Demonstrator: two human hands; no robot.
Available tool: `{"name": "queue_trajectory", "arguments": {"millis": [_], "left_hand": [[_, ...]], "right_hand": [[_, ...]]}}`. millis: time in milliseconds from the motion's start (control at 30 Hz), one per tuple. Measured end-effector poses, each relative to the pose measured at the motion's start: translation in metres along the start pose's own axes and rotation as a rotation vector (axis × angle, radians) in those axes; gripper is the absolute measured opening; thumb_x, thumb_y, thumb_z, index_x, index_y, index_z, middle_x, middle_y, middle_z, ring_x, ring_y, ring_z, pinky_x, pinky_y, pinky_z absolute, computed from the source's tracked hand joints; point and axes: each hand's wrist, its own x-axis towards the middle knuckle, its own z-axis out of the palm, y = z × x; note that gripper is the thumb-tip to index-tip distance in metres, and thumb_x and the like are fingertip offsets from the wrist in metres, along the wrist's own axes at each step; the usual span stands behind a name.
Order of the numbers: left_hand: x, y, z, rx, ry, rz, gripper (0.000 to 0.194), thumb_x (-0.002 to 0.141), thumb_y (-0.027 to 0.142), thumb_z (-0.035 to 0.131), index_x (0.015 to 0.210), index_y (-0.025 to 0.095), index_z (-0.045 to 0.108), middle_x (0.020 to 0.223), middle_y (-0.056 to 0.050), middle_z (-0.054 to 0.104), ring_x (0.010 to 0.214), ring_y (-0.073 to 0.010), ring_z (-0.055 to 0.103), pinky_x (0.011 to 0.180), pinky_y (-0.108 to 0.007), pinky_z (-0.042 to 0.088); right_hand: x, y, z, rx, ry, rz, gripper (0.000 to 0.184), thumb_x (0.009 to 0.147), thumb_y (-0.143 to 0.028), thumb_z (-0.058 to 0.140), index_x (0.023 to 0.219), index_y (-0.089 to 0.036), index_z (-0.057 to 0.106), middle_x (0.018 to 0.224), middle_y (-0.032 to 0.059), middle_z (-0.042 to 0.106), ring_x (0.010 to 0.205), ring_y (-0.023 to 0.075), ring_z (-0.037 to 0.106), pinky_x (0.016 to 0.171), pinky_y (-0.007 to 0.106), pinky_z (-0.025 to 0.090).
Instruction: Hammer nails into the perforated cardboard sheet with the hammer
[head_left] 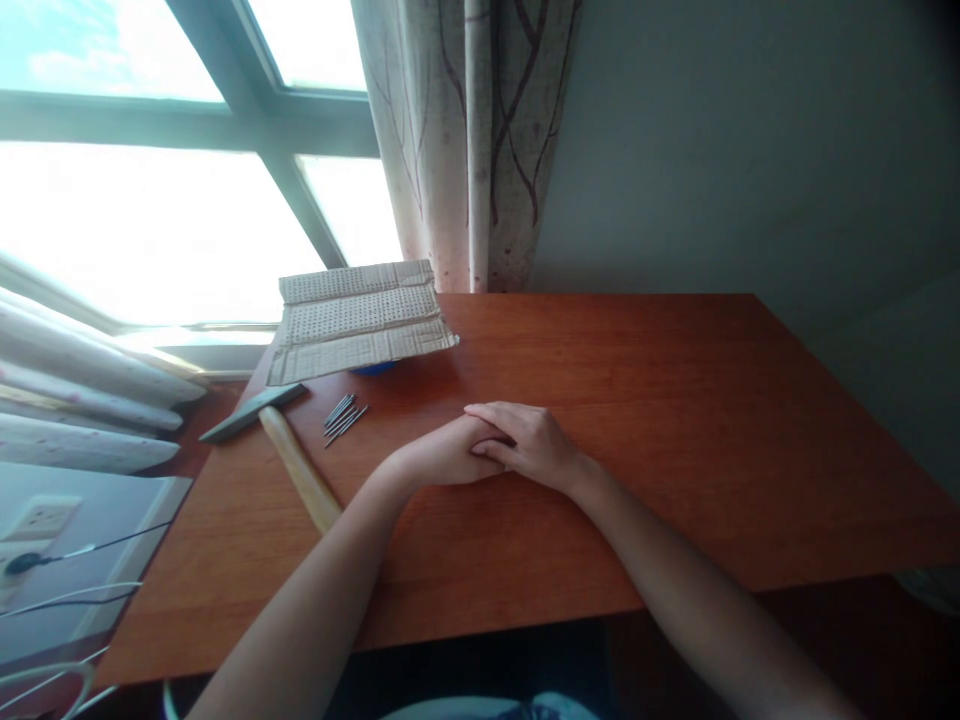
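Near the middle of the wooden table, my two hands lie together. My right hand [544,442] is laid over my left hand [450,452], its fingers and thumb closed around it. The left hand's fingers are mostly hidden beneath the right, so their pose does not show. No tool is visible in either hand. To the left of them lies a hammer [296,468] with a grey metal head and a pale wooden handle, partly covered by my left forearm. Several metal nails [345,418] sit in a loose bunch between the hammer and my hands.
A creased, dotted cardboard sheet [360,320] is raised at the table's [675,430] back left, with something blue [375,369] underneath. Behind stand a window [135,230] and a patterned curtain [442,130]. A wall socket [45,520] with cords is at the lower left.
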Motion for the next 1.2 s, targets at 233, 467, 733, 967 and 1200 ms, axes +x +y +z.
{"name": "queue_trajectory", "arguments": {"millis": [233, 467, 733, 967, 1200], "left_hand": [[0.000, -0.001, 0.001, -0.043, 0.013, 0.028, 0.020, 0.080, 0.002, 0.058, 0.095, 0.012, 0.068, 0.102, -0.008, 0.074, 0.096, -0.0185, 0.068, 0.087, -0.027, 0.055], [-0.001, -0.001, 0.003, -0.043, 0.048, 0.023, 0.024, 0.074, -0.002, 0.054, 0.089, 0.011, 0.067, 0.092, -0.006, 0.072, 0.088, -0.0167, 0.067, 0.080, -0.025, 0.055], [-0.001, -0.004, 0.006, -0.032, 0.090, -0.048, 0.032, 0.067, -0.003, 0.047, 0.087, 0.012, 0.067, 0.092, -0.006, 0.073, 0.086, -0.0170, 0.066, 0.078, -0.026, 0.055], [-0.001, -0.002, 0.007, -0.019, 0.123, -0.078, 0.031, 0.067, -0.003, 0.046, 0.086, 0.013, 0.066, 0.092, -0.006, 0.073, 0.091, -0.0187, 0.066, 0.084, -0.030, 0.056], [0.003, -0.005, 0.012, 0.042, 0.130, -0.111, 0.025, 0.076, 0.003, 0.051, 0.090, 0.013, 0.069, 0.102, -0.008, 0.074, 0.094, -0.0199, 0.067, 0.084, -0.029, 0.055]], "right_hand": [[-0.002, 0.000, 0.003, -0.055, 0.038, -0.037, 0.041, 0.098, -0.042, 0.056, 0.132, -0.021, 0.060, 0.124, 0.0086, 0.072, 0.111, 0.0211, 0.071, 0.098, 0.034, 0.056], [-0.003, -0.002, 0.005, -0.096, 0.077, -0.035, 0.038, 0.097, -0.038, 0.056, 0.128, -0.017, 0.063, 0.120, 0.0101, 0.074, 0.108, 0.0214, 0.072, 0.095, 0.033, 0.057], [-0.003, -0.004, 0.004, -0.078, 0.038, 0.050, 0.036, 0.096, -0.036, 0.055, 0.128, -0.021, 0.064, 0.122, 0.0087, 0.073, 0.109, 0.0220, 0.072, 0.098, 0.034, 0.056], [-0.002, -0.005, 0.005, -0.097, 0.055, 0.033, 0.036, 0.095, -0.030, 0.053, 0.127, -0.019, 0.064, 0.121, 0.0089, 0.074, 0.107, 0.0224, 0.072, 0.096, 0.035, 0.057], [0.000, -0.008, 0.003, -0.033, 0.089, 0.075, 0.036, 0.094, -0.021, 0.043, 0.119, -0.017, 0.068, 0.116, 0.0094, 0.075, 0.105, 0.0212, 0.072, 0.094, 0.034, 0.056]]}}
